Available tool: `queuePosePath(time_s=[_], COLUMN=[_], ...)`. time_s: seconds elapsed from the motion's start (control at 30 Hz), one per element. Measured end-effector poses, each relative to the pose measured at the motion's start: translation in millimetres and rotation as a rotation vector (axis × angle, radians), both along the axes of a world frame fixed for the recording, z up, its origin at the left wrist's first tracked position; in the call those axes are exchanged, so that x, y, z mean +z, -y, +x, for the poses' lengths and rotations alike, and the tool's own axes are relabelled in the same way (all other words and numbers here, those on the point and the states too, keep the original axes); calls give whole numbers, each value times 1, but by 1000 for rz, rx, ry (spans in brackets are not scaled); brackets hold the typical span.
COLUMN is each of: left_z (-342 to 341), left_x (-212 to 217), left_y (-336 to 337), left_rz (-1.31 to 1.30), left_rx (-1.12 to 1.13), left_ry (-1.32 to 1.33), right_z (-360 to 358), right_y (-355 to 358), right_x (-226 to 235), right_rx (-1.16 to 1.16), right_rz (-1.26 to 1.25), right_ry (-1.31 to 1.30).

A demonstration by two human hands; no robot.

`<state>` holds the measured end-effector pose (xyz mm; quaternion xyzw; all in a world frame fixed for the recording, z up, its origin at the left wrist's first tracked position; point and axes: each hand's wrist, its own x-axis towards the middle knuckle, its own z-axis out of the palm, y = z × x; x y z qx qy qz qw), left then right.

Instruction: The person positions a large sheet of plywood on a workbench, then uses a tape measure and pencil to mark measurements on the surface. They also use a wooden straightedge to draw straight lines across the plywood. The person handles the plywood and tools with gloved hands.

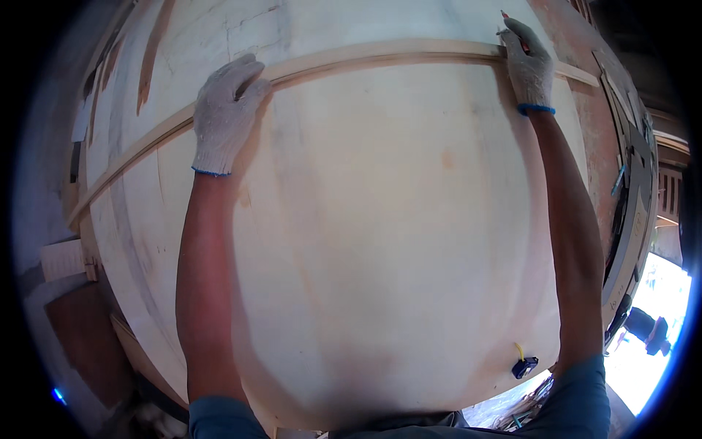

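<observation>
A long, narrow wooden strip (pixel 380 53) lies across a large pale plywood sheet (pixel 387 219), curving in the wide view. My left hand (pixel 230 110), in a white knit glove with a blue cuff, is closed over the strip left of the middle. Toward the strip's right end, my right hand (pixel 530 66) wears a matching glove and rests at the strip. Its bent fingers hold a slim reddish pencil (pixel 504 14); part of it is hidden by the fingers.
A dark blue tape measure (pixel 524 367) with a yellow end sits near the sheet's lower right edge. Boards and offcuts (pixel 632 212) line the right side. A brown panel (pixel 88 344) leans at lower left, below a pale paper (pixel 63 261).
</observation>
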<state>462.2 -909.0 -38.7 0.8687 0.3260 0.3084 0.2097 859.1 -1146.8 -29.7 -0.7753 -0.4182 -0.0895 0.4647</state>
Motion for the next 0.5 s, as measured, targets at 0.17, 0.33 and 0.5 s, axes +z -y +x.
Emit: queuePosePath(time_s=[0.17,0.33,0.5], left_z=[-13,0,-2], left_x=[-2,7,9], left_y=[-3,5,8], left_rz=[57,-16,48], left_rx=[-15,-11,-5], left_ry=[-18,6,-36], right_z=[-142,-204,-219], right_y=[-28,-64,-81], right_x=[55,44,44], right_rx=[290,349,351], right_rz=[40,-45,-34], right_ry=[-771,-962,-914])
